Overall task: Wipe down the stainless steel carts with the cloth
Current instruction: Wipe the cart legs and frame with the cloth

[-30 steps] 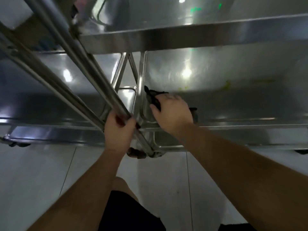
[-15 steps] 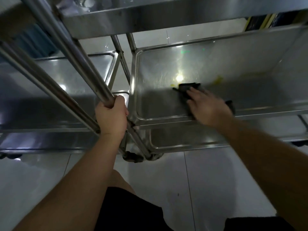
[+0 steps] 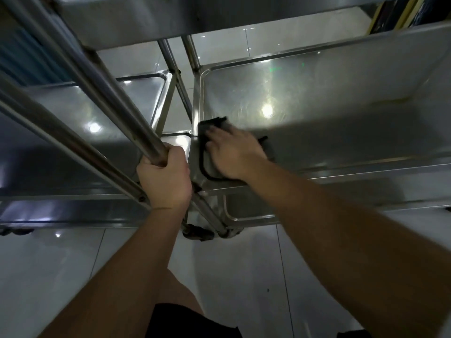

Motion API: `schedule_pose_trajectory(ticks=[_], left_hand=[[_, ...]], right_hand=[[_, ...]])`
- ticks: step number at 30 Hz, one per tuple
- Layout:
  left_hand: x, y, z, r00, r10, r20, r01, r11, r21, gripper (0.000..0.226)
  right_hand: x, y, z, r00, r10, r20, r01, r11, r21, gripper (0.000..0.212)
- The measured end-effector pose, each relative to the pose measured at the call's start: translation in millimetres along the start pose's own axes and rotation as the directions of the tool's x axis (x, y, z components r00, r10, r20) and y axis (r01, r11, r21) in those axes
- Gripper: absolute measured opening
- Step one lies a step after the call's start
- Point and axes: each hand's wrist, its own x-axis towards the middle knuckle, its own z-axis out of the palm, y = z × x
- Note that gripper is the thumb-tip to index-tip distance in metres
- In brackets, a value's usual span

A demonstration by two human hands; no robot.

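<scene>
Steel cart shelf [image 3: 341, 98] above tiled floor [image 3: 61, 264]

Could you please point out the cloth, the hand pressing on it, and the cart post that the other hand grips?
cloth [image 3: 204, 129]: head view, dark corner showing beyond the fingertips.
right hand [image 3: 234, 152]: head view, back of the hand.
cart post [image 3: 117, 98]: head view, middle of the steel tube above the left hand [image 3: 166, 178].

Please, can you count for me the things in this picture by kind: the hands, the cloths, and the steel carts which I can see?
Hands: 2, the left hand gripping a cart post, the right hand pressing on the cloth.
Cloths: 1, the dark cloth.
Steel carts: 2, the left cart and the right cart.
Total: 5.
</scene>
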Motion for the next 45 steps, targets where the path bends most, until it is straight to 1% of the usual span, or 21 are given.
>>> schedule_pose_trajectory(ticks=[2, 3, 6, 8, 11, 13, 15, 17, 18, 20, 21, 24, 27, 29, 31, 34, 37, 38, 40, 42, 45], left_hand=[[0.6, -0.7, 1.4, 1.000, 0.015, -0.009, -0.015, 1.000, 0.000, 0.018], [0.1, -0.8, 2.0, 1.000, 0.021, -0.009, -0.021, 1.000, 0.009, 0.016], [-0.8, -2.3, 2.4, 1.000, 0.026, -0.011, -0.026, 1.000, 0.001, 0.018], [-1.3, -3.0, 2.7, 0.999, 0.032, -0.016, -0.032, 0.999, -0.006, 0.024], [-2.7, -2.9, 3.0, 0.999, 0.040, -0.035, -0.040, 0.999, -0.009, 0.028], [-3.3, -3.9, 2.5, 0.998, 0.043, -0.037, -0.044, 0.999, -0.008, 0.026], [-4.2, -4.5, 2.8, 0.998, 0.046, -0.036, -0.047, 0.999, -0.008, 0.021], [-3.9, -4.4, 2.8, 0.998, 0.046, -0.049, -0.046, 0.999, 0.001, 0.016], [-3.6, -4.0, 3.6, 0.997, 0.044, -0.057, -0.044, 0.999, -0.002, 0.016], [-3.5, -3.7, 4.8, 0.998, 0.036, -0.057, -0.037, 0.999, -0.022, 0.017], [-3.3, -3.8, 5.4, 0.998, 0.033, -0.054, -0.035, 0.999, -0.041, 0.016], [-2.5, -4.5, 6.4, 0.998, 0.048, -0.046, -0.051, 0.996, -0.077, 0.015], [-1.4, -5.8, 5.5, 0.996, 0.081, -0.029, -0.083, 0.993, -0.083, 0.016], [-1.7, -4.9, 6.0, 0.998, 0.064, -0.029, -0.066, 0.994, -0.086, 0.019], [-2.6, -2.2, 7.4, 0.998, 0.026, -0.055, -0.032, 0.993, -0.111, 0.020], [-3.7, 0.2, 8.5, 0.998, -0.009, -0.068, 0.001, 0.994, -0.110, 0.025], [-4.8, -0.3, 6.6, 0.999, 0.008, -0.045, -0.010, 0.998, -0.057, 0.021], [-5.0, -0.2, 5.1, 0.999, 0.009, -0.043, -0.011, 0.999, -0.032, 0.018], [-5.1, -0.1, 0.5, 1.000, 0.006, -0.026, -0.004, 0.999, 0.046, 0.023], [-6.4, 2.6, -2.8, 1.000, -0.012, 0.000, 0.012, 0.993, 0.117, 0.027], [-12.5, 8.6, -3.5, 0.999, -0.037, -0.024, 0.040, 0.988, 0.152, 0.018]], right_hand=[[18.8, -28.5, 8.4, 0.982, -0.162, 0.098, 0.161, 0.987, 0.017, 0.056], [26.0, -31.6, 8.0, 0.974, -0.192, 0.117, 0.191, 0.981, 0.025, 0.055], [42.6, -10.3, -1.1, 0.989, -0.127, 0.074, 0.127, 0.992, -0.001, 0.056], [49.6, 24.0, -17.0, 1.000, 0.027, -0.009, -0.027, 0.999, 0.021, 0.053], [42.2, 104.2, -47.7, 0.948, 0.295, -0.119, -0.290, 0.955, 0.063, 0.045], [24.6, 167.1, -65.0, 0.872, 0.464, -0.156, -0.463, 0.885, 0.044, 0.045], [6.9, 213.5, -78.6, 0.750, 0.645, -0.150, -0.646, 0.762, 0.049, 0.053], [5.0, 227.3, -82.8, 0.647, 0.750, -0.140, -0.745, 0.661, 0.095, 0.060], [10.9, 223.4, -81.8, 0.630, 0.762, -0.148, -0.753, 0.647, 0.123, 0.060], [28.7, 202.3, -75.2, 0.665, 0.728, -0.165, -0.706, 0.685, 0.178, 0.057], [41.3, 186.3, -71.4, 0.715, 0.679, -0.166, -0.652, 0.733, 0.192, 0.052], [77.1, 122.6, -58.2, 0.896, 0.438, -0.077, -0.430, 0.898, 0.095, 0.044], [93.0, 53.2, -39.4, 0.983, 0.180, 0.029, -0.182, 0.979, 0.090, 0.054], [84.3, 19.9, -23.8, 0.997, 0.062, 0.039, -0.066, 0.992, 0.106, 0.055], [68.6, 5.1, -12.1, 1.000, 0.002, 0.019, -0.004, 0.995, 0.098, 0.052], [24.9, -1.9, -1.1, 0.996, -0.083, 0.039, 0.078, 0.991, 0.107, 0.056], [-30.6, 3.8, 5.8, 0.961, -0.262, 0.093, 0.255, 0.963, 0.081, 0.058], [-46.3, 11.2, 5.6, 0.953, -0.280, 0.113, 0.271, 0.959, 0.083, 0.059], [-66.9, 35.3, -2.3, 0.964, -0.236, 0.124, 0.222, 0.968, 0.116, 0.062], [-79.7, 68.2, -15.6, 0.983, -0.148, 0.106, 0.137, 0.985, 0.103, 0.063], [-92.8, 124.7, -36.4, 0.998, 0.007, 0.057, -0.008, 1.000, 0.007, 0.067]])
